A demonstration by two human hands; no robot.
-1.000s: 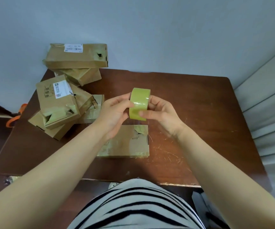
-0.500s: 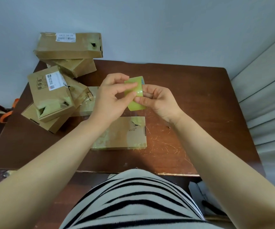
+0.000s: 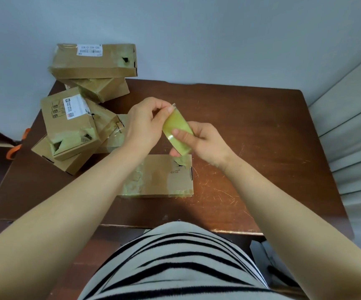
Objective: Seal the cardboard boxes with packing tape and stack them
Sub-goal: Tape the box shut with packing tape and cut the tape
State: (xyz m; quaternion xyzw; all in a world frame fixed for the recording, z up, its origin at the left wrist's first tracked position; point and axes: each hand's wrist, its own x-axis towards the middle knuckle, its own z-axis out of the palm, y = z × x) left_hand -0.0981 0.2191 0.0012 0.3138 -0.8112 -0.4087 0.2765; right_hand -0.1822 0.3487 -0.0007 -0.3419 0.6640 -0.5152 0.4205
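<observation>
Holding a roll of yellow-green packing tape [image 3: 176,132] above the middle of a brown wooden table [image 3: 261,131], both hands meet at it. Right hand [image 3: 207,144]: fingers curled round the near end of the roll, thumb laid across its face. Left hand [image 3: 144,124]: thumb and forefinger pinched on the roll's far rim; whether they grip the loose end of the tape cannot be told. Flat cardboard box [image 3: 160,178]: lying on the table just near of the roll, apart from both hands. Heap of further boxes [image 3: 71,128]: far left corner, leaning on one another, with a labelled box [image 3: 95,60] topmost by the wall.
</observation>
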